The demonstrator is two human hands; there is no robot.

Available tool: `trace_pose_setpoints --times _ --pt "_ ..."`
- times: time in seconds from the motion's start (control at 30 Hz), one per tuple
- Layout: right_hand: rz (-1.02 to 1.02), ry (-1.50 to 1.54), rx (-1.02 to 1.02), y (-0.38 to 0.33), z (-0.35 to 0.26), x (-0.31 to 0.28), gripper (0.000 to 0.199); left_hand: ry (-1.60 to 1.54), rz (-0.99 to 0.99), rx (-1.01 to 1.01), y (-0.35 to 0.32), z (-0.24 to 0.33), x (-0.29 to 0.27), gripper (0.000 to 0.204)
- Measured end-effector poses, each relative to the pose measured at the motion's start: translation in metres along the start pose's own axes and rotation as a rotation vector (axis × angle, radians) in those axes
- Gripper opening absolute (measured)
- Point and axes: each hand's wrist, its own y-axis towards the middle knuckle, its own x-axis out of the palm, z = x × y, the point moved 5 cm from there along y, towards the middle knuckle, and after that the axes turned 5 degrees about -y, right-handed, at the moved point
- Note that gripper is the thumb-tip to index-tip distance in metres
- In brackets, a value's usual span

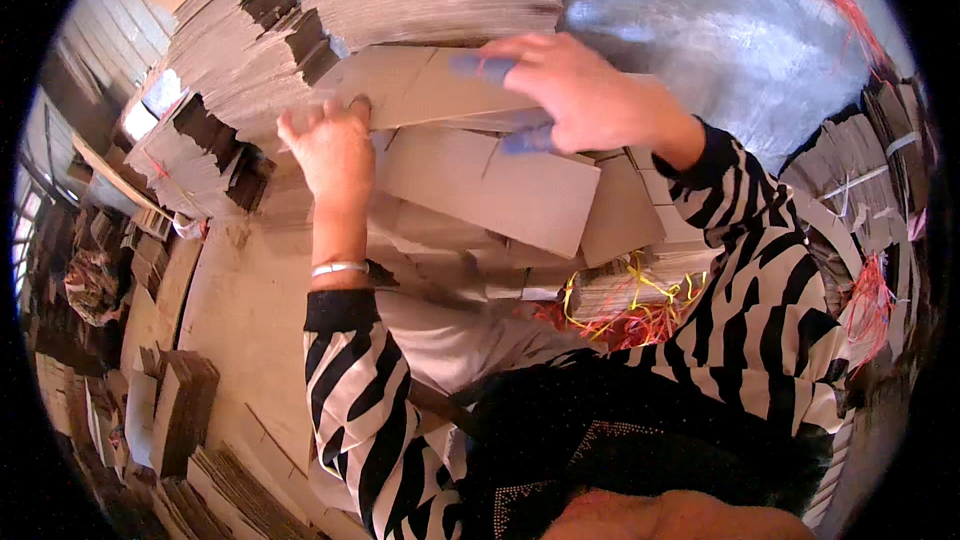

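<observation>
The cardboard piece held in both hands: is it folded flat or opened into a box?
Folded flat. The cardboard piece shows as one thin flat sheet, gripped by the left hand and the right hand, above more flat cardboard sheets.

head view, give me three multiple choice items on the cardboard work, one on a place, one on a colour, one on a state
1. Where does the yellow and red string lie?
A. below the right hand
B. on the left wrist
C. atop the tall stack

2. What colour are the right hand's fingertip covers?
A. green
B. blue
C. white

3. How does the left hand meet the flat cardboard sheet?
A. apart from it
B. grips its edge
C. lies under it

1 A, the tangle lies lower in the picture than the hand; 2 B, blue tips show; 3 B, fingers curl on the edge.
</observation>
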Motion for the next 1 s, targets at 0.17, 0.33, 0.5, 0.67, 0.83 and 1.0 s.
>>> trace_pose_setpoints --times 0.17,0.33,0.5,0.67,0.83,1.0 --pt "-0.294 0.108 0.034 0.017 -0.002 0.046 0.058 -0.037 -0.114 -0.158 0.000 -0.015 -0.011 0.054" --pt "-0.442 0.125 0.193 0.003 0.042 0.055 0.067 -0.408 -0.031 -0.323 -0.052 0.006 -0.061 0.060" --pt "-0.422 0.299 0.177 0.039 0.050 0.055 0.060 -0.627 -0.111 -0.205 -0.085 0.021 -0.059 0.044" --pt "-0.501 0.332 0.261 0.043 0.079 0.057 0.045 -0.488 -0.261 -0.317 -0.074 0.041 -0.058 0.042" --pt "-0.381 0.225 0.156 0.040 0.075 0.088 0.050 -0.611 -0.220 -0.324 -0.077 0.041 -0.055 0.046" --pt "-0.493 0.010 0.208 0.041 0.039 0.075 0.048 -0.621 -0.258 -0.322 -0.068 0.057 -0.064 0.045"
